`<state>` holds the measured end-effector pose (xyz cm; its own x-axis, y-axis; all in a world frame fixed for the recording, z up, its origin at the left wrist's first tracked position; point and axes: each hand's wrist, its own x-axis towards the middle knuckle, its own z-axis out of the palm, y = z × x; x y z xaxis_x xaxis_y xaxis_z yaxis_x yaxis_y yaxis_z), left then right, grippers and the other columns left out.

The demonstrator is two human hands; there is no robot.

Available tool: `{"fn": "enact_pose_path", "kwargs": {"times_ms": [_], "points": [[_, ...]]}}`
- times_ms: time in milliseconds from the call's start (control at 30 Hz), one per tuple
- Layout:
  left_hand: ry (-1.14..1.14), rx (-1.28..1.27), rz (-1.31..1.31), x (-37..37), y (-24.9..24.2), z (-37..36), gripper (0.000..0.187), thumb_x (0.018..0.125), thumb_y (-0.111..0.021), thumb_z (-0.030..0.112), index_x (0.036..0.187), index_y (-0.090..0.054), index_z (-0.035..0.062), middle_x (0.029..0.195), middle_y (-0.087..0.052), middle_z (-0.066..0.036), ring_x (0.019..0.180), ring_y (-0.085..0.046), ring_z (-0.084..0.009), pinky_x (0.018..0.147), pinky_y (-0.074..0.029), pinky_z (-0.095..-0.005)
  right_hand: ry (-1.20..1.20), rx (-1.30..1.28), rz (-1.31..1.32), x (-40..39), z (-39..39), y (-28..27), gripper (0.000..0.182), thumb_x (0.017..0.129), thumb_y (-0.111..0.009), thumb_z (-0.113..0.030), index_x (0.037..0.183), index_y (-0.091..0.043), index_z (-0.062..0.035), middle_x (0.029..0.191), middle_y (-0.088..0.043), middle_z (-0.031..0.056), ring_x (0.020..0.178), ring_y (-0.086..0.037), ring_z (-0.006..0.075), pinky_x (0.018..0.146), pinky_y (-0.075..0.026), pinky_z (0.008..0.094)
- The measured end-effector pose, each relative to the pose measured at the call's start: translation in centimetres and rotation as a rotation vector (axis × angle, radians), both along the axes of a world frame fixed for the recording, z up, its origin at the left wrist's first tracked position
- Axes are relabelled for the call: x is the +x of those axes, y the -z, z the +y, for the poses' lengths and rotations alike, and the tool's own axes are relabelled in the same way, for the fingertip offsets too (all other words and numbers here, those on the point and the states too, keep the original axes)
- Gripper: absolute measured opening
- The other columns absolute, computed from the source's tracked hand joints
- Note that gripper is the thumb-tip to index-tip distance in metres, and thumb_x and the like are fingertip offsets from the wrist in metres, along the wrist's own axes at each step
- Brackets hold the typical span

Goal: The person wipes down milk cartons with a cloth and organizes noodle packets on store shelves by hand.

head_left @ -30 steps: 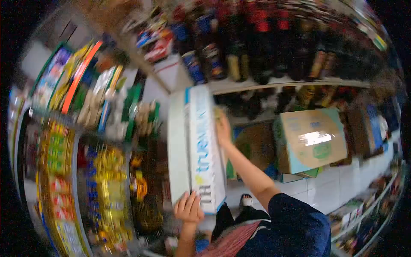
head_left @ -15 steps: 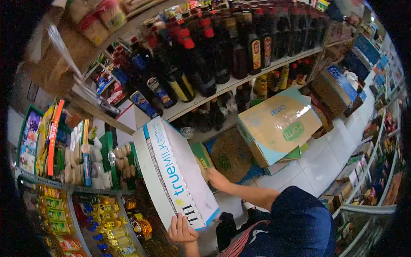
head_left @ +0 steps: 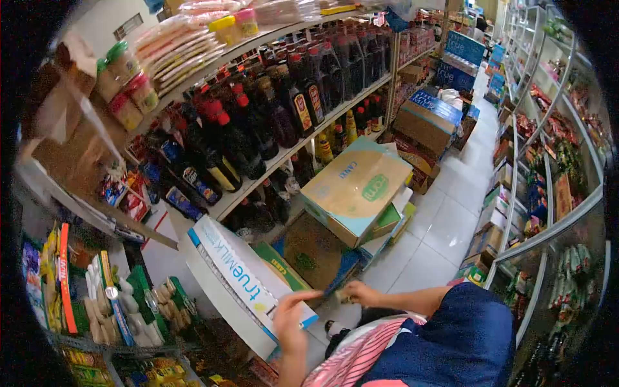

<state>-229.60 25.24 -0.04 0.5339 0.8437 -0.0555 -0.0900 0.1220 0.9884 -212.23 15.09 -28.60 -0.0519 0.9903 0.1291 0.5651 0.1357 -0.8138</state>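
The long white and blue milk carton (head_left: 242, 277) leans at the lower left, beside a green and yellow carton (head_left: 278, 264). Over the white carton's lower end is my left hand (head_left: 293, 316), its index finger stretched out to the right and nothing visible in it. My right hand (head_left: 361, 294) is closed just to the right, with something small and pale at its fingertips that I cannot make out. Behind the hands, a brown and light-blue box (head_left: 354, 187) rests on other cartons, and an open cardboard box (head_left: 313, 248) lies between it and the white carton.
Shelves of dark bottles (head_left: 258, 129) run along the back. Packets hang at the left (head_left: 103, 297). More boxes (head_left: 429, 119) line the white tiled aisle (head_left: 445, 213). Glass-fronted shelves with goods (head_left: 548, 193) stand on the right.
The view has turned right and up, showing more of the aisle. My left hand has come off the white carton's near edge, and my right hand has moved away from the green carton.
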Motion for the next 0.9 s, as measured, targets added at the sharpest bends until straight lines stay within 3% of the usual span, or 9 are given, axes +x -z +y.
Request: {"fn": "enact_pose_path", "kwargs": {"times_ms": [100,167,433,533,600,633,700,767,900], "points": [[0.955,0.176,-0.262,6.2,-6.1,-2.9,0.029,0.079,-0.058,0.016,0.102,-0.057,-0.0002,0.103,-0.058,-0.013,0.098,-0.053,-0.0223,0.088,-0.039,-0.0329,0.038,0.116,0.062,4.4,2.5,-2.8,0.038,0.066,-0.062,-0.004,0.104,-0.057,-0.0052,0.100,-0.054,0.0145,0.095,-0.049,0.0338,0.083,-0.040,0.0405],[1.266,0.426,-0.514,9.8,-8.7,-6.8,0.039,0.081,-0.059,0.022,0.113,-0.050,0.0030,0.108,-0.051,-0.014,0.102,-0.048,-0.0260,0.088,-0.038,-0.0340,0.131,0.148,-0.140,7.1,4.2,-7.3,0.038,0.066,-0.061,-0.001,0.103,-0.057,-0.0042,0.099,-0.054,0.0138,0.095,-0.051,0.0325,0.082,-0.041,0.0381],[1.257,0.585,-0.847,20.6,-8.5,-11.5,0.019,0.078,-0.058,0.018,0.082,-0.051,0.0014,0.076,-0.052,-0.006,0.077,-0.052,-0.0253,0.063,-0.040,-0.0357,0.290,0.424,-0.315,26.6,10.2,-12.4,0.035,0.070,-0.057,-0.001,0.104,-0.056,-0.0042,0.103,-0.054,0.0172,0.096,-0.051,0.0332,0.078,-0.044,0.0336],[1.445,0.311,-0.702,25.8,-6.9,-10.4,0.017,0.084,-0.053,0.019,0.085,-0.053,0.0013,0.081,-0.055,-0.004,0.077,-0.052,-0.0183,0.066,-0.041,-0.0301,0.490,0.220,0.335,33.2,12.9,-8.5,0.038,0.070,-0.060,-0.022,0.102,-0.056,-0.0020,0.111,-0.050,0.0174,0.100,-0.049,0.0315,0.081,-0.042,0.0344],[1.548,0.083,-0.550,28.3,-6.2,-8.7,0.018,0.087,-0.050,0.019,0.087,-0.054,0.0013,0.084,-0.057,-0.003,0.077,-0.052,-0.0137,0.068,-0.041,-0.0263,0.560,0.249,-0.041,34.4,13.7,-5.3,0.039,0.071,-0.060,-0.024,0.103,-0.056,-0.0029,0.111,-0.050,0.0170,0.100,-0.048,0.0319,0.082,-0.041,0.0369],[1.468,0.028,-0.386,29.5,-6.1,-7.0,0.020,0.086,-0.052,0.021,0.092,-0.055,0.0019,0.089,-0.057,-0.006,0.084,-0.052,-0.0165,0.075,-0.041,-0.0287,0.649,0.286,-0.417,34.0,14.9,-4.4,0.040,0.071,-0.060,-0.027,0.103,-0.056,-0.0039,0.112,-0.050,0.0167,0.101,-0.047,0.0322,0.082,-0.040,0.0395],[1.127,-0.034,-0.147,30.9,-4.4,-4.3,0.019,0.086,-0.052,0.021,0.092,-0.058,0.0032,0.089,-0.058,-0.007,0.088,-0.054,-0.0155,0.080,-0.041,-0.0293,0.526,0.221,-0.344,30.3,15.8,-5.3,0.043,0.069,-0.062,-0.028,0.106,-0.056,-0.0062,0.112,-0.049,0.0170,0.101,-0.046,0.0335,0.083,-0.038,0.0430],[0.496,0.494,0.064,31.9,3.1,-1.7,0.019,0.084,-0.055,0.020,0.094,-0.058,0.0038,0.091,-0.059,-0.007,0.087,-0.055,-0.0147,0.079,-0.043,-0.0294,0.335,0.238,-0.234,25.4,17.1,-7.2,0.038,0.068,-0.061,-0.025,0.102,-0.057,-0.0077,0.108,-0.050,0.0167,0.097,-0.047,0.0344,0.083,-0.038,0.0417],[-0.356,0.141,0.354,28.5,15.0,5.2,0.033,0.083,-0.055,0.018,0.111,-0.049,0.0027,0.108,-0.053,-0.010,0.103,-0.048,-0.0220,0.088,-0.038,-0.0327,0.170,0.355,-0.185,19.1,20.5,-6.1,0.026,0.072,-0.057,-0.022,0.092,-0.057,-0.0059,0.097,-0.052,0.0160,0.092,-0.048,0.0342,0.081,-0.039,0.0398]]}}
